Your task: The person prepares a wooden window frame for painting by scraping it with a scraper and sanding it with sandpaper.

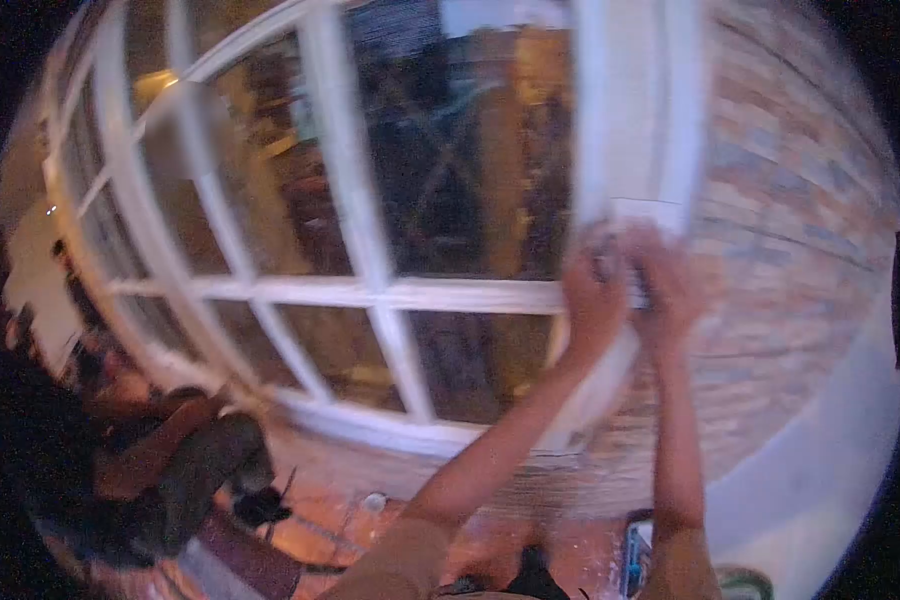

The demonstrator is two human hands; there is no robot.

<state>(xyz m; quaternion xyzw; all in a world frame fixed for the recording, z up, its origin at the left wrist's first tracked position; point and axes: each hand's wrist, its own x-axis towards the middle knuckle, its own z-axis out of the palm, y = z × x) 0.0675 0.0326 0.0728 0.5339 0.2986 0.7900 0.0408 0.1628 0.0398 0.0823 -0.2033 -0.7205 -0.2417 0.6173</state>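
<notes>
Both arms reach up to the white frame [642,90] at the right side of a large paned window. My left hand [598,285] is closed near the frame, fingers curled around something small and dark that I cannot make out. Beside it, my right hand [667,278] has its fingers bent against the frame, close to the left one; motion blurs its fingertips. A pale flat piece [648,210] shows on the frame just above the hands.
A brick wall [800,270] stands right of the window [470,160]. At the lower left a seated person [205,455] is near the window. The reddish tiled floor [320,530] holds a small white round item [374,502] and a blue-edged object [634,555].
</notes>
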